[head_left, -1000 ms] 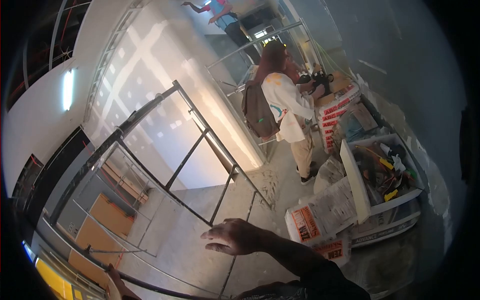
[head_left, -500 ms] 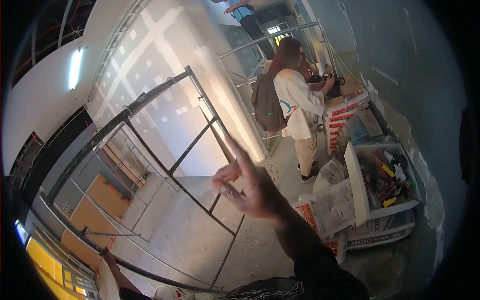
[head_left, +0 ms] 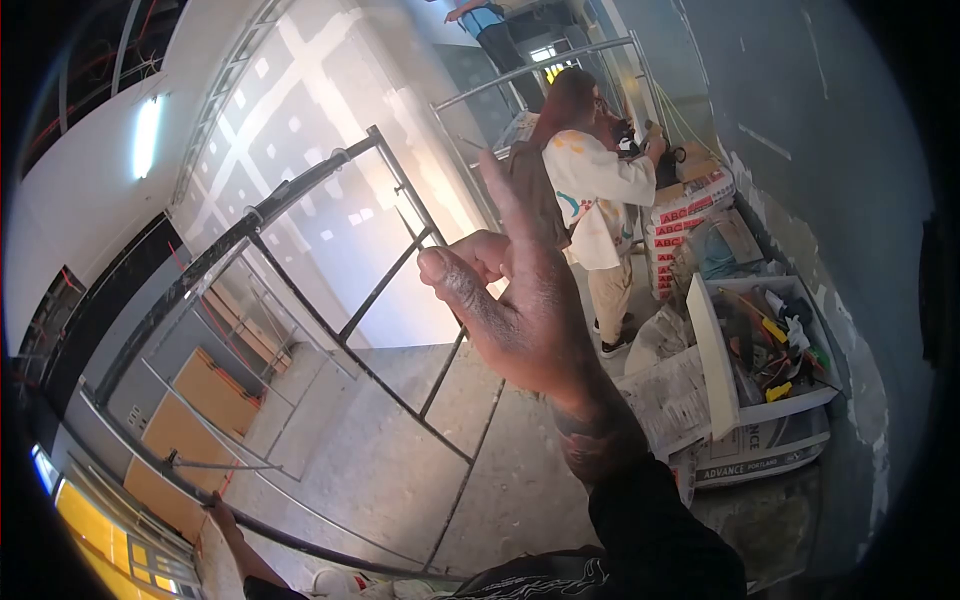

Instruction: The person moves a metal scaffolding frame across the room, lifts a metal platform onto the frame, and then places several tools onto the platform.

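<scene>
My right hand [head_left: 520,300] is raised in front of me, palm side on, one finger pointing straight up and the others loosely bent; it holds nothing. Behind it stands a metal scaffold frame [head_left: 300,190] with diagonal braces. Low at the left, my left hand [head_left: 222,512] grips the scaffold's lower rail [head_left: 300,545]; only the hand and part of the forearm show.
A person in a white shirt with a brown backpack [head_left: 592,190] stands ahead by stacked cement bags [head_left: 685,215]. A white crate of tools [head_left: 770,345] rests on more bags [head_left: 765,450] at the right wall. Another person [head_left: 490,20] stands higher up, far ahead.
My right hand has risen from waist height and turned upright, closer to the camera, with one finger now pointing up. My left hand stays on the rail.
</scene>
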{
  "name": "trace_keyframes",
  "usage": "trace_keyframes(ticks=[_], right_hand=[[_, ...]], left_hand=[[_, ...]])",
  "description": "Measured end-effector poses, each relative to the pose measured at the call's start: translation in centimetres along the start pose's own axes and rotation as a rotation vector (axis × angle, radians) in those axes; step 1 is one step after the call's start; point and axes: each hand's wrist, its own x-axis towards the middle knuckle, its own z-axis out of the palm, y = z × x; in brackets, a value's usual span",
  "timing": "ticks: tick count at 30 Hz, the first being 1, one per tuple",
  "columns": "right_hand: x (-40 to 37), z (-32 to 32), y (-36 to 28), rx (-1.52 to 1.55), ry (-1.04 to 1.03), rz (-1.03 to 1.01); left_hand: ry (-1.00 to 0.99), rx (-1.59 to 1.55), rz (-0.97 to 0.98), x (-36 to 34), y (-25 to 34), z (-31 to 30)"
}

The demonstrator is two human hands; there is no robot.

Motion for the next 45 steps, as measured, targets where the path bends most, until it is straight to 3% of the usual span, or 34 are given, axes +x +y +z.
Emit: trace_keyframes(ticks=[6, 15, 19, 24, 31, 36, 45], right_hand=[[-0.5, 0.6, 0.4, -0.031, -0.03, 0.036], [-0.7, 0.9, 0.5, -0.001, -0.02, 0.008], [-0.6, 0.8, 0.4, 0.011, -0.006, -0.021], [-0.4, 0.2, -0.9, 0.006, 0.006, -0.03], [-0.1, -0.1, -1.3, 0.059, -0.007, -0.06], [0.0, -0.2, -1.6, 0.048, -0.015, -0.048], [-0.4, -0.4, -0.8, 0.053, -0.035, 0.014]], left_hand=[[-0.007, -0.167, 0.009, 1.9, -2.3, 0.2], [0.001, -0.042, 0.088, 1.5, -1.7, 0.1], [0.011, -0.138, 0.083, 2.1, -2.8, 0.2], [-0.023, 0.033, -0.021, 1.1, -1.1, 0.1], [0.01, 0.009, 0.044, 1.7, -2.0, 0.3], [-0.01, -0.232, 0.043, 3.6, -4.5, 0.6], [0.009, -0.064, 0.064, 2.2, -2.5, 0.4]])
